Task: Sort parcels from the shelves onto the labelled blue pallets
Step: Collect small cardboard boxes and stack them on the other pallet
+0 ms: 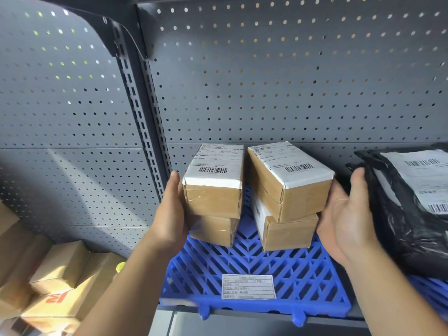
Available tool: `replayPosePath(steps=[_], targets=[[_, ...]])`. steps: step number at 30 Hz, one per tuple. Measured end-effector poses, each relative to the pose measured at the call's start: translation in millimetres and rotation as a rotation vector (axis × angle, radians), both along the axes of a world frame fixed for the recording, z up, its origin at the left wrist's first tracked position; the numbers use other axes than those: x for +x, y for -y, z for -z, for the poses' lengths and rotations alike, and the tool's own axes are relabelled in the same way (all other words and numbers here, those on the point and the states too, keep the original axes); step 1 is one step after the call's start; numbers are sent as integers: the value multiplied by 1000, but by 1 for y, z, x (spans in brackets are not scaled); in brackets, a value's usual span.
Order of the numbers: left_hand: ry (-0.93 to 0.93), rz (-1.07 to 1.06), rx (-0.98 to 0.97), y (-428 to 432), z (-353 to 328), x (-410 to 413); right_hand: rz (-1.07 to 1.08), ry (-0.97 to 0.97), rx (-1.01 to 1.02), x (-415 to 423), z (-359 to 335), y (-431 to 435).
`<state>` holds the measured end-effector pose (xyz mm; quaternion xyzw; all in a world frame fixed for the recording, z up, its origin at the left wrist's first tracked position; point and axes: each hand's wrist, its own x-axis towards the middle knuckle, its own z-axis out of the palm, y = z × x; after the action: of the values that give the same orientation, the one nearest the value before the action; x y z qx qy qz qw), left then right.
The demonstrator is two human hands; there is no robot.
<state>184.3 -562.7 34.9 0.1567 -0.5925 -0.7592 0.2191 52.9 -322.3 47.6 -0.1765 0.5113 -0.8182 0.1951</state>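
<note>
Two stacks of brown cardboard parcels stand on a blue pallet (pixel 254 270) that carries a white label (pixel 248 286). The left stack has a labelled top box (pixel 214 183) over a lower box (pixel 213 230). The right stack has a top box (pixel 291 180) sitting skewed on a lower box (pixel 286 232). My left hand (pixel 173 209) lies flat against the left side of the left stack, fingers straight. My right hand (pixel 349 214) is open, palm toward the right stack, touching or nearly touching its right side.
Black poly-bag parcels (pixel 407 214) with white labels lie on another blue pallet at the right, close behind my right hand. A grey pegboard (pixel 266 81) backs the shelf. Several cardboard boxes (pixel 60 282) are piled at the lower left.
</note>
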Motion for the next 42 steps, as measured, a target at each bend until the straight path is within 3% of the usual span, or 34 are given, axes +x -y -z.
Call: replayPosePath(steps=[15,24,32,42], targets=[[-7,134,10,-15,10,-2,19,-12,-21,17,17,20],[-24,158,-24,-16,10,-2,61,-124,71,20,17,18],[-161,137,-226,-17,9,6,131,-401,125,23,22,15],[-100,115,-216,-11,18,7,172,-423,140,33,23,20]])
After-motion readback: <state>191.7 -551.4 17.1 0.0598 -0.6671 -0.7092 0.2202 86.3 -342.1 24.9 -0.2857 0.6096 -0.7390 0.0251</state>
